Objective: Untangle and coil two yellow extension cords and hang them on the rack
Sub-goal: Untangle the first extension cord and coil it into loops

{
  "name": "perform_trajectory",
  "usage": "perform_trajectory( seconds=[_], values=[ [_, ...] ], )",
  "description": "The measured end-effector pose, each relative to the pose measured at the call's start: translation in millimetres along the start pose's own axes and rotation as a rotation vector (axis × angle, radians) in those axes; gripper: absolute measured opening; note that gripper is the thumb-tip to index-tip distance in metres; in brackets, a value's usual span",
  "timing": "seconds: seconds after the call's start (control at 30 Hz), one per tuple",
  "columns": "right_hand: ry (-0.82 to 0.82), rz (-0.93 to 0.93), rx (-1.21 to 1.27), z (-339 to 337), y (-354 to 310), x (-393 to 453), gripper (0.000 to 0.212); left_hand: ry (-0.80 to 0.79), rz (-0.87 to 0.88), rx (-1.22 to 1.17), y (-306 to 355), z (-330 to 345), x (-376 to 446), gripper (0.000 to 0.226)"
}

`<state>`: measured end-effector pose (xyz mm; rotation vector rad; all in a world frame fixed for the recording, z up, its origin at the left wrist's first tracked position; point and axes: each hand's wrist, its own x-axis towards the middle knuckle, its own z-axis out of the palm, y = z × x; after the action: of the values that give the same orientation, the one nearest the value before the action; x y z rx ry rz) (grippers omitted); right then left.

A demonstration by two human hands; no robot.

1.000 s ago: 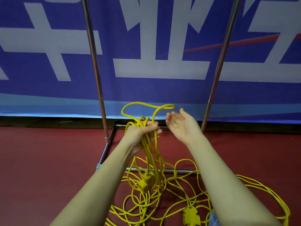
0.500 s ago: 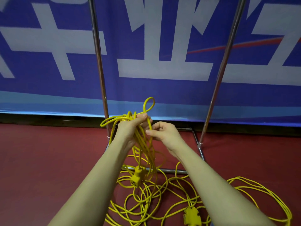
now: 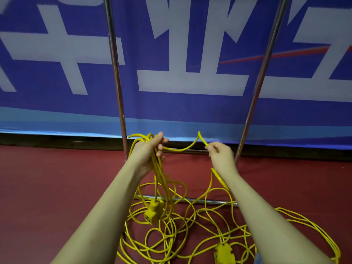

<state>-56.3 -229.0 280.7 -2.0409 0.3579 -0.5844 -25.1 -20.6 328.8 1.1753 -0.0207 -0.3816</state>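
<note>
Your left hand (image 3: 147, 149) grips a few gathered loops, your right hand (image 3: 221, 154) pinches the next strand; most yellow cord (image 3: 171, 233) lies tangled on the floor, the rack (image 3: 116, 77) bare

Rack (image 3: 115, 77) shiny metal — cords (image 3: 172, 223) glossy, probably plastic-sheathed.

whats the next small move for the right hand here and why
Probably bring the right hand back to the left hand and lay its pinched cord there as another loop: the left already grips a bundle, and most cord is loose on the floor.
</note>
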Motion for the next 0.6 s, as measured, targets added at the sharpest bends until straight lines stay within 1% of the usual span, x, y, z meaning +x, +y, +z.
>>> perform_trajectory(
  seconds=[0.07,0.13,0.23,0.3,0.37,0.43,0.47,0.53,0.6],
  values=[
    [-0.180,0.008,-0.107,-0.9,6.8,-2.1,0.018,-0.004,0.002,-0.029,-0.3,-2.1,0.7,0.028],
    [-0.376,0.021,-0.285,-2.4,13.1,-2.2,0.017,-0.006,-0.003,-0.065,0.5,-3.2,1.8,0.028],
    [-0.695,0.039,-0.540,-9.7,10.7,-2.5,0.022,-0.015,-0.001,-0.091,3.0,-4.7,3.1,0.026],
    [-0.831,0.029,-0.533,-15.5,1.3,-5.0,0.024,-0.003,0.007,-0.052,3.2,-6.3,4.0,0.026],
    [-0.892,-0.021,-0.461,-20.2,-8.9,-7.0,0.018,0.000,0.004,0.017,0.7,-6.2,4.3,0.027],
    [-0.912,-0.071,-0.386,-23.7,-15.8,-6.7,0.007,-0.021,-0.006,0.071,-4.0,-5.8,4.6,0.026],
    [-0.915,-0.091,-0.347,-24.6,-18.2,-6.5,0.004,-0.029,-0.007,0.092,-6.6,-5.3,4.7,0.026],
    [-0.898,-0.124,-0.280,-26.1,-22.2,-6.3,0.004,-0.053,-0.012,0.125,-12.0,-4.2,5.7,0.025],
    [-0.864,-0.164,-0.205,-26.2,-25.9,-5.7,0.002,-0.108,-0.035,0.161,-17.6,-3.5,5.8,0.025]
  ],
)
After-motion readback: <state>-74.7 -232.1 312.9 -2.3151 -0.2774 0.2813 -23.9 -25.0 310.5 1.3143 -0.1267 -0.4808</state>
